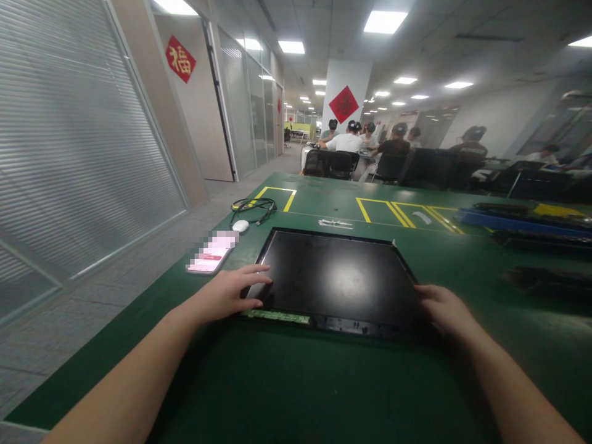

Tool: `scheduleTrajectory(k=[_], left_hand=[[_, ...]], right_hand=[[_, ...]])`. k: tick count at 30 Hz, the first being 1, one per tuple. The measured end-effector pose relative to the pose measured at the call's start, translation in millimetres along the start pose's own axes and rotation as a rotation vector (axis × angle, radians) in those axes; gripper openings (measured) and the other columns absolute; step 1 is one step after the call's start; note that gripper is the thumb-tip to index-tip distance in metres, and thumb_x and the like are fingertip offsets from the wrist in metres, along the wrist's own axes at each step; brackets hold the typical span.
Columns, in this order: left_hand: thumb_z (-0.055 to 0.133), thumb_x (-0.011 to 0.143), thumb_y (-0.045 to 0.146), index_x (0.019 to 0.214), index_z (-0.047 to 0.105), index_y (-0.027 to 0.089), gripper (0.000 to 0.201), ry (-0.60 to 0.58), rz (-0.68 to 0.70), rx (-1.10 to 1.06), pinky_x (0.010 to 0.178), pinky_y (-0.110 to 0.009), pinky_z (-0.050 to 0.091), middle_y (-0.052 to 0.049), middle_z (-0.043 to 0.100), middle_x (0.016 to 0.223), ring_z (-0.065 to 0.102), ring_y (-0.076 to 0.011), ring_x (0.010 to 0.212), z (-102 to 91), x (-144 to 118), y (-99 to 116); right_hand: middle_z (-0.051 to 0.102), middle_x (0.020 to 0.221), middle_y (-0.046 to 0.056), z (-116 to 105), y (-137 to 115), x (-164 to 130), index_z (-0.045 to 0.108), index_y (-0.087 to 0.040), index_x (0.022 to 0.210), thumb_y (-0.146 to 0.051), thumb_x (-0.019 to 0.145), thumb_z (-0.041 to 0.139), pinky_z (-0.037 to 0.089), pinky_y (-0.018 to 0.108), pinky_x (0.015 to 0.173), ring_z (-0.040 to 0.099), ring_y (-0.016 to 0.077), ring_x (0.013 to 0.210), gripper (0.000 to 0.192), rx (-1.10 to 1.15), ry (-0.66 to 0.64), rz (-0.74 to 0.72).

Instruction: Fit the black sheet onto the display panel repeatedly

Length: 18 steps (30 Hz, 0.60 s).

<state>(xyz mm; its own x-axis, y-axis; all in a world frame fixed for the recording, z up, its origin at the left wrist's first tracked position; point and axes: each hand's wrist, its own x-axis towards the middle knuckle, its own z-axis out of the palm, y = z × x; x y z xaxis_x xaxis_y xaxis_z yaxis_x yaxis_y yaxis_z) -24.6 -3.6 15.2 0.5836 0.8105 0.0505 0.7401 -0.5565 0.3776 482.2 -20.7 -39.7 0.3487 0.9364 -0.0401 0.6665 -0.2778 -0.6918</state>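
Observation:
A black flat screen panel (337,274) lies face up on the green table (296,382), with a green circuit strip (277,316) showing along its near edge. My left hand (229,293) rests palm down on the panel's near left corner, fingers spread over the glass. At the panel's near right corner, my right hand (439,305) touches the edge with its fingers on the frame. Neither hand lifts the panel.
A phone (211,253) lies left of the panel, with a white mouse (240,226) and a coiled black cable (253,206) beyond it. Yellow tape outlines (398,209) mark the far table. Blue and black trays (522,222) sit at right. Several people sit at desks far behind.

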Motion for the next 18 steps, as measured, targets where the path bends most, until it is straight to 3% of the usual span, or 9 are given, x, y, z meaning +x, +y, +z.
scheduleTrajectory(k=[5, 10, 14, 18], left_hand=[[0.068, 0.078, 0.044, 0.126, 0.063, 0.030, 0.050, 0.030, -0.060, -0.004, 0.100, -0.042, 0.045, -0.007, 0.048, 0.149, 0.055, -0.0315, 0.126, 3.7, 1.6, -5.8], [0.060, 0.081, 0.057, 0.129, 0.061, 0.019, 0.061, 0.143, -0.143, -0.013, 0.106, -0.044, 0.041, -0.015, 0.053, 0.143, 0.052, -0.0329, 0.127, 10.4, 6.2, -15.0], [0.047, 0.089, 0.051, 0.129, 0.060, 0.010, 0.059, 0.174, -0.251, 0.041, 0.108, -0.048, 0.039, -0.021, 0.055, 0.139, 0.052, -0.0350, 0.127, 15.8, 10.8, -18.2], [0.049, 0.084, 0.039, 0.112, 0.070, 0.006, 0.048, 0.176, -0.297, 0.034, 0.109, -0.052, 0.036, -0.026, 0.058, 0.135, 0.052, -0.0399, 0.126, 20.2, 15.0, -18.5]], right_hand=[[0.076, 0.097, 0.008, 0.1, 1.5, 0.7, 0.076, -0.020, 0.102, -0.012, 0.064, 0.056, 0.053, 0.030, 0.076, 0.070, 0.0233, 0.088, 0.044, 0.010, -0.008, -0.005], [0.075, 0.102, 0.009, -1.3, 1.4, -0.1, 0.074, -0.017, 0.106, -0.014, 0.066, 0.055, 0.053, 0.029, 0.075, 0.070, 0.0223, 0.087, 0.044, -0.013, 0.002, 0.031], [0.075, 0.100, 0.009, -1.8, 3.6, -1.5, 0.074, -0.019, 0.108, -0.017, 0.066, 0.057, 0.053, 0.030, 0.074, 0.070, 0.0229, 0.086, 0.045, 0.039, 0.001, 0.041], [0.074, 0.101, 0.010, -2.2, 4.8, -1.7, 0.072, -0.019, 0.111, -0.021, 0.065, 0.059, 0.053, 0.031, 0.074, 0.070, 0.0240, 0.087, 0.047, 0.066, 0.077, 0.049]])
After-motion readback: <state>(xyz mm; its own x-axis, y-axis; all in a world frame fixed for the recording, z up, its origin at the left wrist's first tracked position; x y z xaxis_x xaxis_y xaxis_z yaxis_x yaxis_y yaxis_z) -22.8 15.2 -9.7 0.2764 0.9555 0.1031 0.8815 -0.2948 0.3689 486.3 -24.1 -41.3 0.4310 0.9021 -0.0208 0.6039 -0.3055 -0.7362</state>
